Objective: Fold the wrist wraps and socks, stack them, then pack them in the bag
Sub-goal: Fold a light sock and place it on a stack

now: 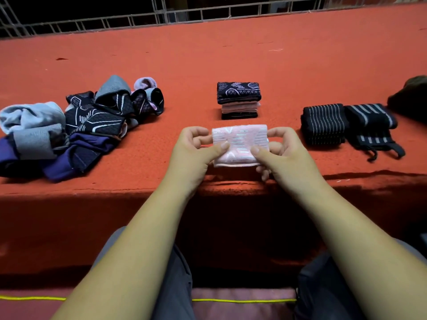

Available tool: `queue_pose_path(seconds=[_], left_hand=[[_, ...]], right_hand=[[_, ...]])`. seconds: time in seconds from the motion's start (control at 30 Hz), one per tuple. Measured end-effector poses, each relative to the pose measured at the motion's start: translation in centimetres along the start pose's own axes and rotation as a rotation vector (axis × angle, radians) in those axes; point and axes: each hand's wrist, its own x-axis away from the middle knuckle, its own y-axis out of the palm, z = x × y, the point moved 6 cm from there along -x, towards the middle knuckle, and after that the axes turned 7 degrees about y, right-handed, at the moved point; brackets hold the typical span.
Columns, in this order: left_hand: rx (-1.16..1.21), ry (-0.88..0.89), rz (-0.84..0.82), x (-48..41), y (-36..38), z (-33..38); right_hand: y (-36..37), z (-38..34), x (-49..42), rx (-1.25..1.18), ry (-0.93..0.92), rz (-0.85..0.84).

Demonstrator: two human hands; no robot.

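A folded pink sock is held just above the near edge of the red surface. My left hand pinches its left side and my right hand pinches its right side, thumbs on top. Behind it stands a small stack of folded socks, dark patterned on top, pink in the middle. To the right lie two folded black wrist wraps with white stripes. A loose pile of unfolded socks in blue, grey, navy and pink lies at the left.
The red carpeted ledge stretches back to a metal railing. A dark bag-like object sits at the far right edge. My knees and a yellow cord are below the ledge.
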Motion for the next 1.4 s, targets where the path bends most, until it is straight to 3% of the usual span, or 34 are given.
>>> queue_pose_path(seconds=[0.27, 0.47, 0.63, 0.97, 1.23, 1.4], left_hand=[[-0.278, 0.197, 0.005, -1.6, 1.5, 0.4], [-0.513, 0.270, -0.120, -3.3, 2.2, -1.2], [-0.750, 0.181, -0.176, -3.7, 2.9, -2.7], [-0.728, 0.228, -0.098, -3.0, 2.6, -2.0], [-0.701, 0.258, -0.068, -2.0, 1.2, -0.9], [-0.750, 0.294, -0.048, -0.8, -1.9, 0.2]], right_hand=[[-1.1, -0.7, -1.2, 0.262, -0.143, 0.311], [-0.7, -0.5, -2.5, 0.514, -0.196, 0.262], [0.0, 0.6, -3.6, 0.810, -0.071, 0.163], [0.4, 1.0, -4.0, 0.819, -0.053, 0.135], [-0.1, -0.8, -2.8, 0.592, -0.220, 0.391], [2.8, -2.0, -1.7, 0.473, -0.305, 0.362]])
